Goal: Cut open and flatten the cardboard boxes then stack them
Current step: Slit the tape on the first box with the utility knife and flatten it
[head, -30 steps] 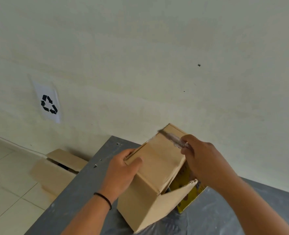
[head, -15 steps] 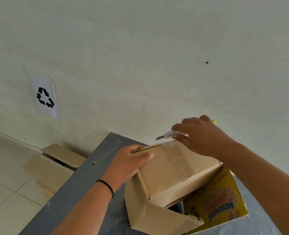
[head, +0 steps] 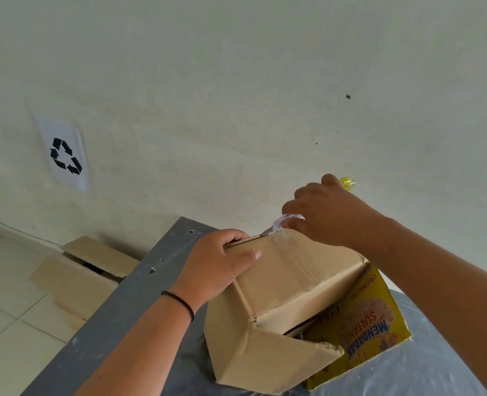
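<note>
A brown cardboard box (head: 288, 284) stands tilted on the grey table (head: 128, 307), one flap hanging open at the front. Behind it at the right shows a yellow printed carton panel (head: 370, 324). My left hand (head: 216, 267) grips the box's upper left edge, thumb lying on the near face. My right hand (head: 328, 215) grips a box cutter (head: 276, 227) with a clear body and a yellow end; its blade tip touches the box's top edge, close to my left fingers.
On the tiled floor left of the table stands another brown box (head: 79, 275) with an open flap, against the wall. A recycling sign (head: 65, 155) is stuck on the wall above it. The table's left edge runs diagonally past my left forearm.
The box has been tipped and turned, and the yellow panel has come into sight. My right hand with the cutter has shifted along the top edge; the view has tilted slightly.
</note>
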### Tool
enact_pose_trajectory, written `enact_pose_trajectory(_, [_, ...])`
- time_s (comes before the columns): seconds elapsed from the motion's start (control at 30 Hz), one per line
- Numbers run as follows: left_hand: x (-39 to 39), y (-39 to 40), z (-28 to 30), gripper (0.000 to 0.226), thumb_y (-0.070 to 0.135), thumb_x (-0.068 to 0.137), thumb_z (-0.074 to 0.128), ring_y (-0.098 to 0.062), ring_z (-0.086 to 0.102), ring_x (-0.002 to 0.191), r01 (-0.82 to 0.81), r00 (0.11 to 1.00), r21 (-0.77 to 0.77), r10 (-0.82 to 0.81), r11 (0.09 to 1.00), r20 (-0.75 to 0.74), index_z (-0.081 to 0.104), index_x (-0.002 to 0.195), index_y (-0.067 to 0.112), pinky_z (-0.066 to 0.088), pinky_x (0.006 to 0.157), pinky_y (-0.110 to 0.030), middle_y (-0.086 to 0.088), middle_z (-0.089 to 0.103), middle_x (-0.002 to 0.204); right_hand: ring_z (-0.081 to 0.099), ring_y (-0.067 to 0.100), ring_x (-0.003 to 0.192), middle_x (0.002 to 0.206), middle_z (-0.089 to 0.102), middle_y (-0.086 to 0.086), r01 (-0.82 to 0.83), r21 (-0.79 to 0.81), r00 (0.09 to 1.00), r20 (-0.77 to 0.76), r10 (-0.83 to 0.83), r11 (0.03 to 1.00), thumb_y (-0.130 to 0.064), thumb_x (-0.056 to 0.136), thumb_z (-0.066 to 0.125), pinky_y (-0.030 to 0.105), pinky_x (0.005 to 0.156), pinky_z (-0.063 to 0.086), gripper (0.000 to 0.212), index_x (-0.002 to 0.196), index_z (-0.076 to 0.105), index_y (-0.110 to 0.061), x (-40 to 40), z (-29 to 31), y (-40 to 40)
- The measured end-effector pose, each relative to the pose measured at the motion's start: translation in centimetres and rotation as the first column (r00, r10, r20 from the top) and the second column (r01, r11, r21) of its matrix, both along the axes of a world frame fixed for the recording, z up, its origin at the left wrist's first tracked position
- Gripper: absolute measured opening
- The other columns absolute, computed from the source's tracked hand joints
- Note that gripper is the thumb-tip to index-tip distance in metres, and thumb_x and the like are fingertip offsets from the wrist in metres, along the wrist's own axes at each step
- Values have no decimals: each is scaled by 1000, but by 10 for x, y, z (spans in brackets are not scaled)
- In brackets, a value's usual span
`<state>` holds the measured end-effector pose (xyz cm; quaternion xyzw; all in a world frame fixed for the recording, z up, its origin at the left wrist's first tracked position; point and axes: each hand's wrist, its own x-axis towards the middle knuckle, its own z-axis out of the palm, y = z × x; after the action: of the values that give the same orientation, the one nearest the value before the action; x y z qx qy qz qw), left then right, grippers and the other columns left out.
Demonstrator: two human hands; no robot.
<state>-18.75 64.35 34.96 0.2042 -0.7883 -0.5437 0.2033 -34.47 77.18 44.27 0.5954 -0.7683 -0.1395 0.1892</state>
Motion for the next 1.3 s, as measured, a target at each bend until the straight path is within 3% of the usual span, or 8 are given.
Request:
enact_pose_trajectory(0.17, [-4,0,-3,10,36,83,66,1,62,76,-5,999,-98,9,995,41,63,92,33,52,64,-17,13,67,87,48,17,64,64,47,-6,-72,8,979,-193,73,997,-35,92,51,32,69,24,22,76,64,-29,-4,-1,-9])
enact_pose_trajectory(0.27, [-6,0,-4,7,34,82,68,0,62,75,-5,1000,-87,7,996,23,63,87,34,52,60,-18,12,67,85,30,18,48,51,27,-5,-46,62,953,-298,62,997,-24,78,70,32,66,13,34,52,48,-25,-4,5,-11])
enact_pose_trajectory(0.5, [-7,-2,-9,9,32,81,70,-4,65,74,-1,1000,-48,1,999,5,65,89,31,55,68,-28,10,69,85,41,19,51,53,36,-4,-65,152,937,-331,113,986,-19,72,76,34,69,20,24,59,57,-26,-12,3,-8])
enact_pose_trajectory(0.6, [-5,-1,-9,11,32,81,69,0,63,75,8,1000,-61,-8,998,7,64,91,33,54,64,-21,13,67,86,46,19,51,52,40,-4,-54,146,938,-331,100,988,-19,71,76,34,70,21,23,59,58,-27,-20,0,-2])
enact_pose_trajectory(0.8, [-6,-1,-10,11,31,82,69,-6,65,75,10,1000,-36,-9,999,9,65,92,31,56,70,-29,10,69,87,32,19,51,53,30,-3,-100,94,937,-327,125,991,-13,68,78,36,71,22,27,57,55,-24,-25,1,1])
enact_pose_trajectory(0.93, [-7,0,-12,16,33,82,69,2,63,76,9,1000,-51,-8,999,16,65,97,31,52,66,-16,12,68,89,37,19,48,51,31,-5,-83,105,953,-283,110,991,-21,69,80,34,68,19,28,56,55,-25,-30,5,7])
enact_pose_trajectory(1.2, [-7,2,-11,12,30,83,69,0,64,76,22,999,-42,-21,999,25,64,93,33,53,65,-18,14,68,88,30,17,48,49,21,-10,46,167,962,-273,1,985,-13,63,79,32,64,8,43,57,39,-29,-23,3,12])
enact_pose_trajectory(1.3, [-9,5,-13,16,32,83,68,3,63,79,24,999,-64,-22,998,28,64,98,31,50,68,-15,14,67,92,34,19,47,49,24,-7,40,182,960,-279,13,982,-9,54,80,34,68,18,39,52,46,-28,-20,1,13])
